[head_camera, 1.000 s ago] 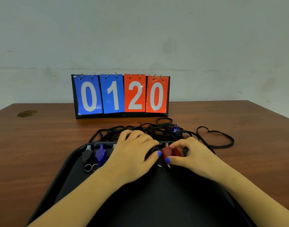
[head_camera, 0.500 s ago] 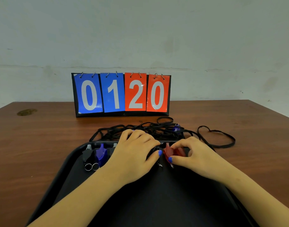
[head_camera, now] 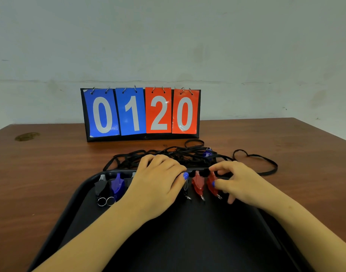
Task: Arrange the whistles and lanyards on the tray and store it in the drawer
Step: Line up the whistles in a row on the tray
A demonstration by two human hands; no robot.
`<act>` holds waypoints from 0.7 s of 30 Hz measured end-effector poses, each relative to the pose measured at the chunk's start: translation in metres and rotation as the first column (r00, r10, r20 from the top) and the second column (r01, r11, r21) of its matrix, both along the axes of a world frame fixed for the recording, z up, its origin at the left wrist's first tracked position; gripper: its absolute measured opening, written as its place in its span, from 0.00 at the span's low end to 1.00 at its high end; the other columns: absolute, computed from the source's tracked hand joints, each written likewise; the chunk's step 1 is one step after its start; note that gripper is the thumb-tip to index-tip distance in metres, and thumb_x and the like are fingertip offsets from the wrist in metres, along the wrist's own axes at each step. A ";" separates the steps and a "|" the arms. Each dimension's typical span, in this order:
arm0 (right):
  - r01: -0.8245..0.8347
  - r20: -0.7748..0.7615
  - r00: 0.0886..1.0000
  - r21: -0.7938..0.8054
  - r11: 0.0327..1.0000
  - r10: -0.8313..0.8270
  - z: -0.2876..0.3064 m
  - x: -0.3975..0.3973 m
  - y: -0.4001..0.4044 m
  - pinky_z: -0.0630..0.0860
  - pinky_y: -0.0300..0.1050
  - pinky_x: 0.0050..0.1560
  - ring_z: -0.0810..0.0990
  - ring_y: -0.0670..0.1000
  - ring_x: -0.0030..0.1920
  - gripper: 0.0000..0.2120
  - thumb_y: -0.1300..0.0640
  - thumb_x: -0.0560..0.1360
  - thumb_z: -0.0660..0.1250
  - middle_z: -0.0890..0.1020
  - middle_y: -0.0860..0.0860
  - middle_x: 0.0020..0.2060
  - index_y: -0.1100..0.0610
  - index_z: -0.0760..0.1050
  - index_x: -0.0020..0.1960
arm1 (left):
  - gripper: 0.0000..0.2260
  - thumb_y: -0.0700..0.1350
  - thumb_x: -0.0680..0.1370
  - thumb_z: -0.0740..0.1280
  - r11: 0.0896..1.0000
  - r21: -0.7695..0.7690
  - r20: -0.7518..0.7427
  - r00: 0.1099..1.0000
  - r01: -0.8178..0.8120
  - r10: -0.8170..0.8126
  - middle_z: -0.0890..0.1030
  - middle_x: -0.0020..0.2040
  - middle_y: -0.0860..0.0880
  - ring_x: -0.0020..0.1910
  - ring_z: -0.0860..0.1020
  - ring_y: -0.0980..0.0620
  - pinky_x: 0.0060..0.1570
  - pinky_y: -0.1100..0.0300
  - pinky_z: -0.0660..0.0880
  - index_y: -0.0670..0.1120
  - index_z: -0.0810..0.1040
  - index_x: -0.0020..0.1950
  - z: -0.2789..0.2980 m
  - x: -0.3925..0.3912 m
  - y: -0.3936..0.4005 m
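A black tray (head_camera: 74, 209) lies in front of me on the wooden table. Along its far edge stand a black whistle (head_camera: 100, 188), a blue whistle (head_camera: 117, 185) and two red whistles, one (head_camera: 197, 185) left of the other (head_camera: 211, 187). My left hand (head_camera: 158, 185) rests flat over the middle of the row and hides what lies under it. My right hand (head_camera: 238, 181) pinches the right red whistle between thumb and fingers. Tangled black lanyards (head_camera: 168, 154) lie just behind the tray, with another blue whistle (head_camera: 207, 154) among them.
A flip scoreboard (head_camera: 140, 112) reading 0120 stands at the back against the wall. One lanyard loop (head_camera: 256, 161) spreads out to the right of the tray. Bare wood shows on both sides of the tray.
The two red whistles, bunched together under my right fingers before, now stand apart side by side. My right hand has shifted slightly right; my left hand has hardly moved.
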State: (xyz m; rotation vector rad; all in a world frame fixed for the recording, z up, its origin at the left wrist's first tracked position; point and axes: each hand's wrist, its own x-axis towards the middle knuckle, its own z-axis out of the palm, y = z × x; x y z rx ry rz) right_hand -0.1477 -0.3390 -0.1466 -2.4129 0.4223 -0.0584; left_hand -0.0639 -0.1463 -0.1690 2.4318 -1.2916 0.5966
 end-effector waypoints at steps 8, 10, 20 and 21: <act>-0.001 -0.013 1.000 0.002 1.000 0.001 0.002 -0.002 0.003 0.72 0.30 0.27 0.78 0.46 0.28 0.19 0.55 0.75 0.64 0.69 0.47 0.55 0.45 0.68 0.65 | 0.21 0.55 0.77 0.48 1.000 0.010 -0.003 1.000 -0.015 0.015 0.81 0.52 0.56 0.56 0.76 0.53 0.57 0.60 0.57 0.53 0.79 0.54 0.001 -0.001 0.000; -0.007 -0.013 1.000 0.001 1.000 0.007 0.002 -0.002 0.004 0.72 0.30 0.27 0.78 0.45 0.28 0.19 0.55 0.76 0.64 0.69 0.47 0.55 0.45 0.68 0.65 | 0.22 0.55 0.76 0.47 1.000 0.020 -0.010 1.000 -0.015 0.015 0.81 0.52 0.56 0.56 0.76 0.53 0.57 0.58 0.58 0.52 0.79 0.55 0.002 -0.001 0.000; -0.047 -0.025 0.999 0.013 0.999 0.047 0.002 0.001 0.004 0.73 0.32 0.29 0.77 0.44 0.29 0.22 0.58 0.76 0.63 0.72 0.46 0.55 0.47 0.66 0.69 | 0.26 0.57 0.75 0.43 0.998 -0.038 -0.080 0.996 0.040 -0.043 0.78 0.57 0.58 0.61 0.70 0.57 0.60 0.63 0.52 0.54 0.76 0.60 0.003 -0.003 -0.001; -0.047 -0.025 0.999 0.019 0.999 0.047 0.002 0.001 0.004 0.73 0.32 0.29 0.77 0.44 0.29 0.22 0.58 0.76 0.64 0.72 0.46 0.54 0.47 0.67 0.68 | 0.26 0.57 0.75 0.43 0.998 -0.037 -0.082 0.995 0.044 -0.047 0.78 0.57 0.58 0.61 0.70 0.57 0.60 0.63 0.52 0.54 0.76 0.60 0.003 -0.004 -0.001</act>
